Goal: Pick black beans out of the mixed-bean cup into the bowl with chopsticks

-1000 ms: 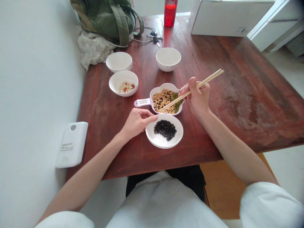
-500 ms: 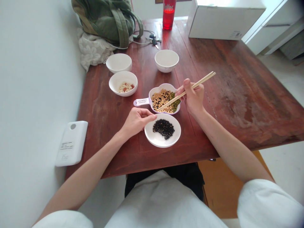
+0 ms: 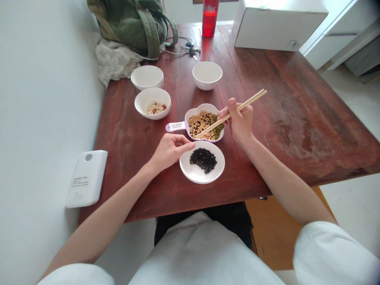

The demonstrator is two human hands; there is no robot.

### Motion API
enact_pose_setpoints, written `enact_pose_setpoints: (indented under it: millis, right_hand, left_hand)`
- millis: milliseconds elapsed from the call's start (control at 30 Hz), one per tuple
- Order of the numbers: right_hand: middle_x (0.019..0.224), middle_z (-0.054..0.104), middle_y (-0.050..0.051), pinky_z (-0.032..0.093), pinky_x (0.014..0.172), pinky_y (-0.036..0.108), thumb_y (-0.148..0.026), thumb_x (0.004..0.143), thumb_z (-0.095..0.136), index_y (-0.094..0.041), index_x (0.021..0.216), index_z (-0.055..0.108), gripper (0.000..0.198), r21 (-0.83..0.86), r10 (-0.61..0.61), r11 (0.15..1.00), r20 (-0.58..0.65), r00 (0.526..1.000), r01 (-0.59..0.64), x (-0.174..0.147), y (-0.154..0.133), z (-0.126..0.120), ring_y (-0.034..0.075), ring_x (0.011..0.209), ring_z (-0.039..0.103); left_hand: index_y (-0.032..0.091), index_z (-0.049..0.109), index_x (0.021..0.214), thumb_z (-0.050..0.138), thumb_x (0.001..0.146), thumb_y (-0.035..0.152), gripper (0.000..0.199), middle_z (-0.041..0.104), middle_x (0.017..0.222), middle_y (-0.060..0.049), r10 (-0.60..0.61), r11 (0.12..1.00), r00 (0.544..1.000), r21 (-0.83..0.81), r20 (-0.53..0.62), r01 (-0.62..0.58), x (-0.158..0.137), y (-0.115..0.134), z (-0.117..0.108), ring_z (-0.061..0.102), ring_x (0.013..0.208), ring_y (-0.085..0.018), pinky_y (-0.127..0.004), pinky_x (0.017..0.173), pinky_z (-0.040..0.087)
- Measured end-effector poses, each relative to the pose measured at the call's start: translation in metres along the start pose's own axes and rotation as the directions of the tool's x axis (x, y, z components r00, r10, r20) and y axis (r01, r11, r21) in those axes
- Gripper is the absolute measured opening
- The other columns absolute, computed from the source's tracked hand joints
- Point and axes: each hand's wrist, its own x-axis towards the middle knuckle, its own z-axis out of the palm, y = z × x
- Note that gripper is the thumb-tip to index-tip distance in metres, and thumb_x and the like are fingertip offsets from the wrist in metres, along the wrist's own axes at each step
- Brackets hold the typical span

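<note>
My right hand (image 3: 240, 122) grips a pair of wooden chopsticks (image 3: 249, 101); their tips reach into a lilac handled bowl (image 3: 178, 126) of mixed yellow, black and green beans. In front of it stands a white plate (image 3: 197, 176) with a heap of black beans (image 3: 203, 160). My left hand (image 3: 168, 151) lies curled on the table, its fingertips touching the plate's left rim.
A white bowl with pale and red bits (image 3: 152, 103) and two empty white bowls (image 3: 147, 76) (image 3: 207, 74) stand further back. A green bag (image 3: 133, 21), keys (image 3: 190, 50), a red bottle (image 3: 209, 18) and a white box (image 3: 276, 23) line the far edge. A white device (image 3: 86, 178) hangs on the left wall.
The view has shifted slightly. My right hand with the chopsticks stays at the mixed-bean bowl, tips still among the beans. My left hand has not moved.
</note>
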Motion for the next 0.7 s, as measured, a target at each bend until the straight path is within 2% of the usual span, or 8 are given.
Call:
enact_pose_setpoints:
  millis: [267, 500, 700]
  right_hand:
    - [0.046, 0.057, 0.001, 0.036, 0.041, 0.026, -0.079, 0.081, 0.053, -0.022, 0.05, 0.062, 0.066, 0.001, 0.016, 1.0, -0.014, 1.0, -0.016, -0.0008, -0.0002, 0.0008, 0.011, 0.042, 0.052]
    - [0.046, 0.058, 0.001, 0.038, 0.041, 0.025, -0.074, 0.082, 0.059, -0.02, 0.049, 0.064, 0.063, 0.024, -0.037, 0.999, 0.02, 0.999, 0.037, -0.0009, -0.0018, -0.0015, 0.011, 0.044, 0.056]
    - [0.045, 0.056, 0.0, 0.035, 0.04, 0.022, -0.072, 0.084, 0.056, -0.019, 0.049, 0.064, 0.065, 0.028, -0.049, 0.998, 0.006, 0.999, 0.049, 0.0001, -0.003, -0.0026, 0.008, 0.041, 0.052]
  left_hand:
    - [0.012, 0.072, 0.079, 0.077, 0.081, 0.041, 0.029, 0.068, 0.061, -0.003, 0.014, 1.0, 1.0, -0.013, 0.017, -0.014, -0.0002, -0.0016, -0.0001, 0.054, 0.047, -0.009, -0.019, 0.045, 0.035]
    - [0.011, 0.072, 0.079, 0.077, 0.08, 0.039, 0.029, 0.066, 0.06, -0.002, -0.005, 1.0, 1.0, -0.02, 0.014, 0.006, -0.0005, 0.0016, 0.0011, 0.051, 0.045, -0.008, -0.017, 0.043, 0.033]
    - [0.011, 0.072, 0.076, 0.078, 0.08, 0.038, 0.028, 0.066, 0.059, -0.002, -0.001, 1.0, 1.0, -0.028, 0.006, 0.001, -0.0009, 0.0026, 0.002, 0.051, 0.046, -0.007, -0.017, 0.043, 0.033]
